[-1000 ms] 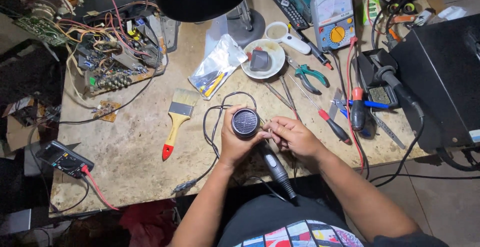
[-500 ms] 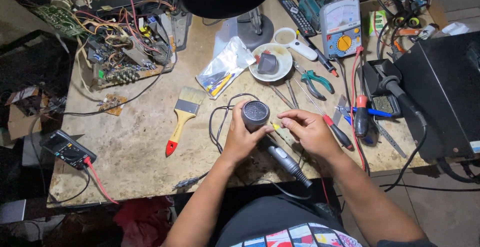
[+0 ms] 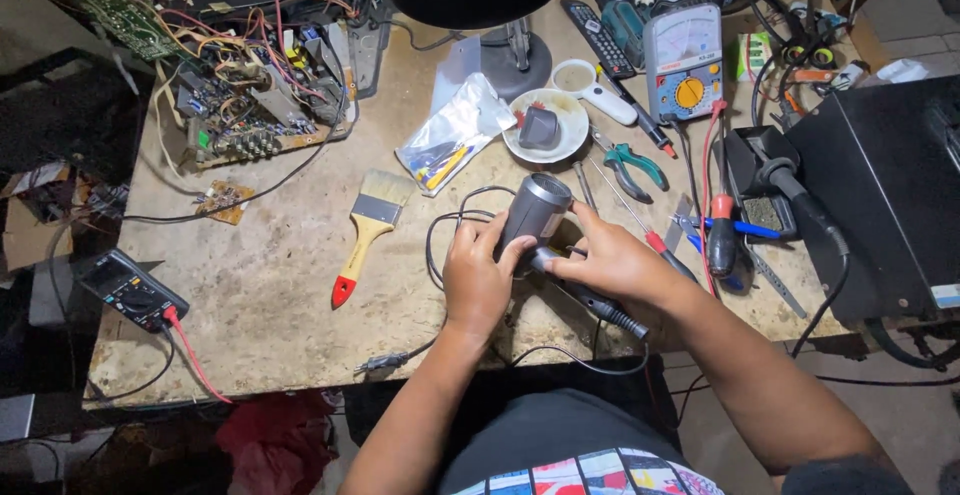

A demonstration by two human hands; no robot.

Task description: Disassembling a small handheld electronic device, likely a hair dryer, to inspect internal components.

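The left hand (image 3: 478, 277) and right hand (image 3: 612, 259) form one two-handed grip closed around one grey hair dryer (image 3: 534, 217), held between them just above the surface (image 3: 260, 285), barrel tilted away. Its black cord (image 3: 440, 230) loops left. Beyond lie one paintbrush (image 3: 365, 235) and two multimeters: one black (image 3: 130, 290), one grey (image 3: 684, 60).

one head-worn view — looking steeply down, close over the workbench (image 3: 260, 285) from its near edge.
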